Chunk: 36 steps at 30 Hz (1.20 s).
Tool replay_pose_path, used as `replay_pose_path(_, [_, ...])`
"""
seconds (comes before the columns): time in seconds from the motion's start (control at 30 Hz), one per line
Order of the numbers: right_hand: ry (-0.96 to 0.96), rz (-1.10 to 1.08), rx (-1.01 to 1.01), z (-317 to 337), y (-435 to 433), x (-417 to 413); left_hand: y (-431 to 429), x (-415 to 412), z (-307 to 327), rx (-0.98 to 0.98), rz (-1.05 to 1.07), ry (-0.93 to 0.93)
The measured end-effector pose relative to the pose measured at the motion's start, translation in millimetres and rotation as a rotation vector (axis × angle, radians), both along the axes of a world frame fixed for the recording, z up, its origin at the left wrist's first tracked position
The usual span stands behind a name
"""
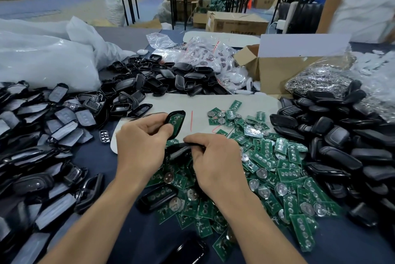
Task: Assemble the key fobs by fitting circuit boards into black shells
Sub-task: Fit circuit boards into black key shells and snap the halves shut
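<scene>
Shell (176, 123) in left hand (141, 143), seemingly clear of boards (277, 163).

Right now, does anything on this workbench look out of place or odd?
One black plastic shell with a board fitted lies among the loose green circuit boards, not with the shell piles. A small button frame also sits alone on the dark tabletop.
</scene>
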State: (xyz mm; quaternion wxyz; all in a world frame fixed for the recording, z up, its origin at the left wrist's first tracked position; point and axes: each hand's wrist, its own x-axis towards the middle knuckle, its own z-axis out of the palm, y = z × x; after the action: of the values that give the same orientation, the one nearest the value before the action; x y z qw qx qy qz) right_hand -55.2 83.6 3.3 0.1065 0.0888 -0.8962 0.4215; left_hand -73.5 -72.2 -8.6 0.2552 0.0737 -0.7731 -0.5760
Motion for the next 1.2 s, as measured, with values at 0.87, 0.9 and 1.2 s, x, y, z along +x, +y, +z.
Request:
replay_pose_path(0.87, [-0.100,-0.125,-0.481,9.3,19.3,-5.0,22.5,17.9,1.9,-0.197,0.068,0.124])
replay_pose_path(0.9, [-0.097,-0.131,-0.466,9.1,20.0,-3.4,25.4,21.8,4.3,-0.267,0.079,0.157])
replay_pose_path(1.2, [-0.162,-0.143,-0.542,0.8,23.9,13.7,51.4,38.0,2.7,-0.670,0.033,0.394])
